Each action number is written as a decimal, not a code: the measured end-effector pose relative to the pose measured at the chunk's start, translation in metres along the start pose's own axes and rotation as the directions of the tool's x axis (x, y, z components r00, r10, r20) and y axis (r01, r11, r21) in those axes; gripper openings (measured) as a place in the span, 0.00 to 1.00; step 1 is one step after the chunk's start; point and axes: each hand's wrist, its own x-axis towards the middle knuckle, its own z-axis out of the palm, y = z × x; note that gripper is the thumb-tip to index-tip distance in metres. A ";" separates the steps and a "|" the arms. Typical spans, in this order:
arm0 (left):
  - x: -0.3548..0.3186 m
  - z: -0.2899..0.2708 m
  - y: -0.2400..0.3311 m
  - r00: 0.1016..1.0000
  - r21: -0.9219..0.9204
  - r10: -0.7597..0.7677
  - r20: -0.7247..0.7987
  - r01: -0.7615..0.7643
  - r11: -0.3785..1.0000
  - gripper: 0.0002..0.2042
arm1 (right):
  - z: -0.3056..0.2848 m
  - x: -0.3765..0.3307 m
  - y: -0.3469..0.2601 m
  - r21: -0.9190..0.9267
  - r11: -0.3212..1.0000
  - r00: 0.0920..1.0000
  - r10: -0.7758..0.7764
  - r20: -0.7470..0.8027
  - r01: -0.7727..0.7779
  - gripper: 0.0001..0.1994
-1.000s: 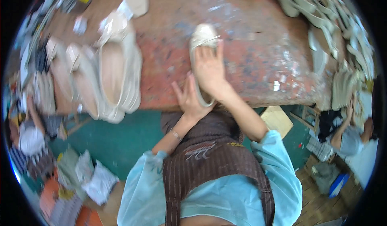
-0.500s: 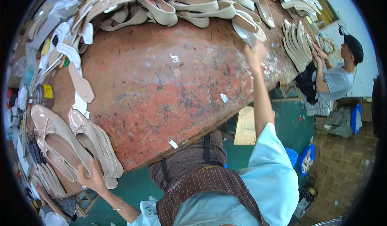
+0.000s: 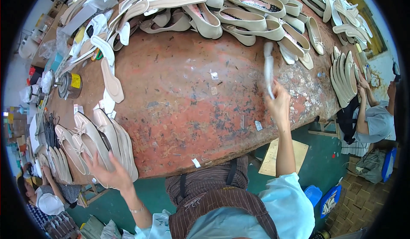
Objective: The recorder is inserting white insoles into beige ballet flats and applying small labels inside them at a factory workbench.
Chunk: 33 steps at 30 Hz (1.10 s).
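Right hand drew back from the far pile of flats with a pale insole-shaped piece

Half a second earlier the right hand had been at the pile's edge; now it was nearer the person, over the right part of the red-brown workbench. Its thumb and fingers were closed on the near end of the piece, which was blurred and seen nearly edge-on, pointing away toward the pile.

The left hand, which had been at a shoe's heel, now stood wide open, fingers spread and gripping nothing. It was over the heel ends of the bow-trimmed beige ballet flats clustered at the bench's near left; whether a fingertip touched them could not be told.

Beyond that cluster lay a loose beige insole, with a yellow-labelled tin to its left. A white scrap lay at the near edge. At the far right, a co-worker had both hands by a standing row of flats. A pale wooden board showed below the bench's near edge, with a blue basin nearer and to its right.
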 end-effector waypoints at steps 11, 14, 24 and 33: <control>0.127 0.247 0.262 0.653 -0.414 0.687 0.318 -0.556 0.721 0.31 | -0.009 -0.090 0.004 0.400 0.913 0.997 0.073 0.019 -0.074 0.29; 0.120 0.240 0.258 0.705 -0.313 0.504 0.499 -0.395 0.864 0.20 | -0.009 -0.094 -0.016 -0.258 0.951 0.985 -0.174 0.018 0.173 0.33; -0.030 0.078 0.082 0.684 -0.382 0.489 0.541 -0.319 0.868 0.21 | 0.017 -0.097 -0.051 0.007 0.997 0.934 -0.079 0.349 0.082 0.30; -0.076 0.121 0.174 0.434 -0.575 0.423 0.796 0.760 0.303 0.25 | 0.020 -0.117 -0.059 0.399 0.899 0.925 0.020 0.379 -0.183 0.28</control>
